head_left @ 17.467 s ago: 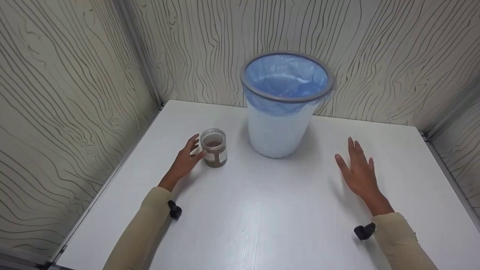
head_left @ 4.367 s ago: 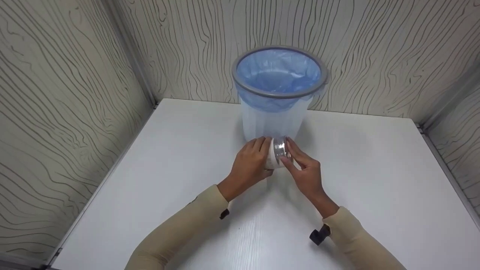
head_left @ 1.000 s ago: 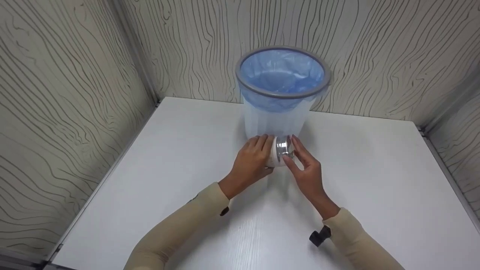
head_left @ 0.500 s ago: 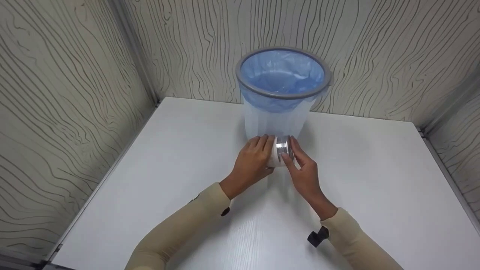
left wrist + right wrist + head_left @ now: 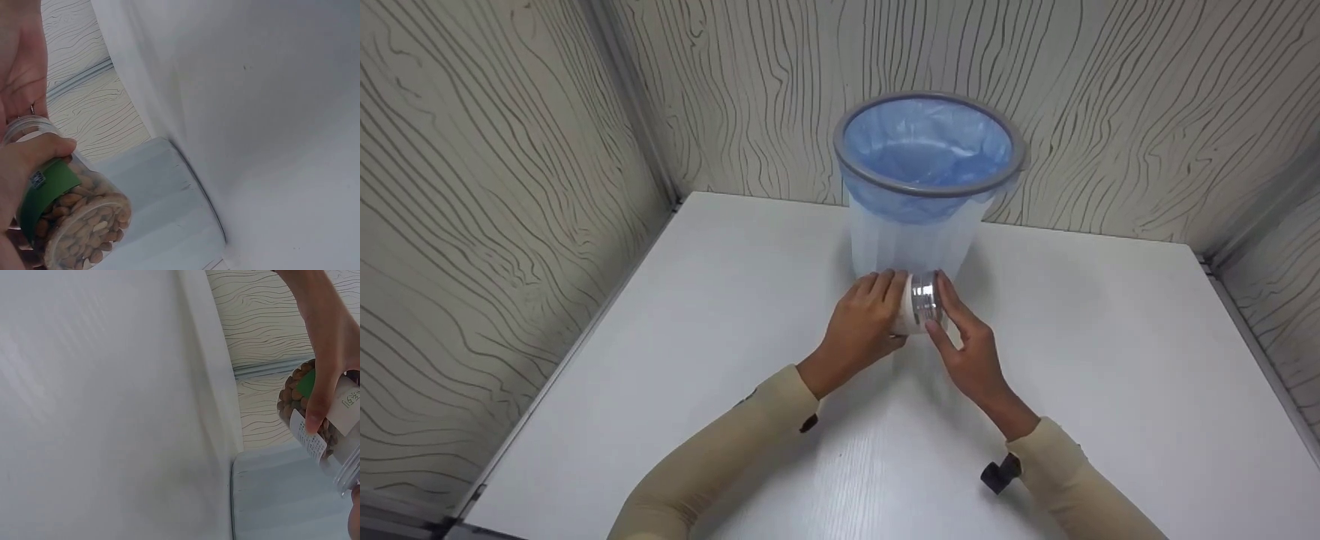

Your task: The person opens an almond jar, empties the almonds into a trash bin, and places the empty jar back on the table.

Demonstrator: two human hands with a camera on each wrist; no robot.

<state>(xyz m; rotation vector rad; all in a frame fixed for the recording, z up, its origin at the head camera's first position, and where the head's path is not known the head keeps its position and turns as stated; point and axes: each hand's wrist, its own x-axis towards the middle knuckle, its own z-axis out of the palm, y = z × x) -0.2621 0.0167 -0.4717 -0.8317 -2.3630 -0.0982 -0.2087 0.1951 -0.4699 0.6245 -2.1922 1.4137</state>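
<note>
Nuts fill the clear jar (image 5: 913, 306), which lies on its side above the bench (image 5: 735, 315), just in front of the bin (image 5: 919, 225) and held between both hands. The left hand (image 5: 864, 322) wraps its fingers and thumb (image 5: 34, 154) around the jar's body, over a green label (image 5: 48, 188). The right hand (image 5: 971, 352) pinches the silvery lid (image 5: 925, 301) at the jar's right end. The bin, lined with a blue bag (image 5: 926, 150), stands at the bench's far side against the wood-grain wall (image 5: 1110, 112).
</note>
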